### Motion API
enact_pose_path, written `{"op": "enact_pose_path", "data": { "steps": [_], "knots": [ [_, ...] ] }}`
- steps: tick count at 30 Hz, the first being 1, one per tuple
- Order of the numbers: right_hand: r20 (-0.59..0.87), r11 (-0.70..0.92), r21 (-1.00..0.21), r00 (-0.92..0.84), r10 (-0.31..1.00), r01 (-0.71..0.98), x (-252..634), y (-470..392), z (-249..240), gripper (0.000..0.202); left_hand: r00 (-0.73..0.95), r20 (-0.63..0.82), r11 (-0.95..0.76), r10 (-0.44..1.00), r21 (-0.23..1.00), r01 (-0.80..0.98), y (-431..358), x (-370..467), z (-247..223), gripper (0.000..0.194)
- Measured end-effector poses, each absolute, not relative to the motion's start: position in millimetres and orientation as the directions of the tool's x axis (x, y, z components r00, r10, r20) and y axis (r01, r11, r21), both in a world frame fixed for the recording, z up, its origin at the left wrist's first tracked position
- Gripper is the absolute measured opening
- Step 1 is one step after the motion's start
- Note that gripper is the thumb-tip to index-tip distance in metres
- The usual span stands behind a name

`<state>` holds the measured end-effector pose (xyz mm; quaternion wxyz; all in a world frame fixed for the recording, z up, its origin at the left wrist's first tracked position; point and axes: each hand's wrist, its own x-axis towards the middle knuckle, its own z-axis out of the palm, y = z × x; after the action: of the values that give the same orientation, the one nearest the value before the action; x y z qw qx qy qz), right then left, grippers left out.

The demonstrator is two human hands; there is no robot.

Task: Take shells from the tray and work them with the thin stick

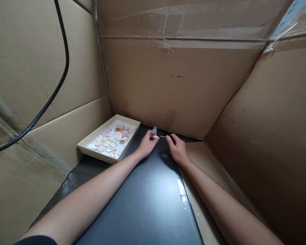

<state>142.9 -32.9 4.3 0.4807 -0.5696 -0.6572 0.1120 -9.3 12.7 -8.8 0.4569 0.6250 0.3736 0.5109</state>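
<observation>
My left hand [147, 143] pinches a small whitish shell [156, 136] between thumb and fingers, near the back of the dark table. Facing it from the right, my right hand [176, 147] is closed on a thin, light-coloured stick-like tool [163, 136] whose tip points at the shell, with a small gap between them. Just behind my left hand stands a small clear bottle [155, 129]. To the left, a shallow cream tray [99, 155] holds several shells [114, 137] of white, yellow, orange and reddish colours.
Cardboard walls [178, 92] enclose the dark table [142, 200] at the back and both sides. A flat cardboard piece [197, 153] lies along the right edge, under my right forearm. A black cable [63, 73] hangs at the upper left.
</observation>
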Motion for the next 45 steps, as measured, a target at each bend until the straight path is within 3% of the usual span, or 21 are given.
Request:
{"op": "enact_pose_path", "data": {
  "steps": [3, 7, 14, 20, 32, 36, 41, 45],
  "knots": [
    [0.477, 0.318, -0.654, 0.048, 0.878, 0.686, 141.1, -33.1, 3.8, 0.038, 0.175, 0.285, -0.286, 0.943, 0.958, -0.018, 14.1, -10.2, -9.3, 0.018],
    [0.43, 0.201, -0.596, 0.097, 0.898, 0.778, 139.8, -32.6, 3.0, 0.04, 0.154, 0.293, -0.291, 0.944, 0.956, -0.035, 15.7, -10.9, -8.7, 0.014],
    [0.456, 0.22, -0.567, 0.08, 0.886, 0.794, 138.8, -35.0, 5.8, 0.043, 0.152, 0.306, -0.308, 0.94, 0.951, -0.011, 16.8, -11.1, -8.6, 0.012],
    [0.484, 0.293, -0.596, 0.043, 0.874, 0.747, 140.0, -35.2, 5.4, 0.045, 0.172, 0.278, -0.28, 0.945, 0.96, -0.018, 16.9, -11.1, -9.4, 0.011],
    [0.461, 0.229, -0.602, 0.099, 0.882, 0.765, 141.2, -33.5, 4.5, 0.046, 0.149, 0.236, -0.235, 0.96, 0.972, -0.025, 16.7, -10.2, -10.9, 0.01],
    [0.502, 0.307, -0.641, 0.082, 0.861, 0.703, 141.3, -34.1, 5.1, 0.044, 0.174, 0.243, -0.244, 0.954, 0.97, -0.018, 15.2, -10.0, -9.5, 0.012],
    [0.475, 0.221, -0.62, 0.136, 0.869, 0.753, 140.5, -33.3, 5.1, 0.043, 0.197, 0.252, -0.261, 0.947, 0.965, 0.02, 13.2, -10.3, -6.4, 0.013],
    [0.51, 0.316, -0.621, 0.064, 0.858, 0.717, 140.2, -33.5, 5.1, 0.042, 0.212, 0.24, -0.259, 0.947, 0.964, 0.068, 12.3, -10.5, -2.8, 0.017]
  ]
}}
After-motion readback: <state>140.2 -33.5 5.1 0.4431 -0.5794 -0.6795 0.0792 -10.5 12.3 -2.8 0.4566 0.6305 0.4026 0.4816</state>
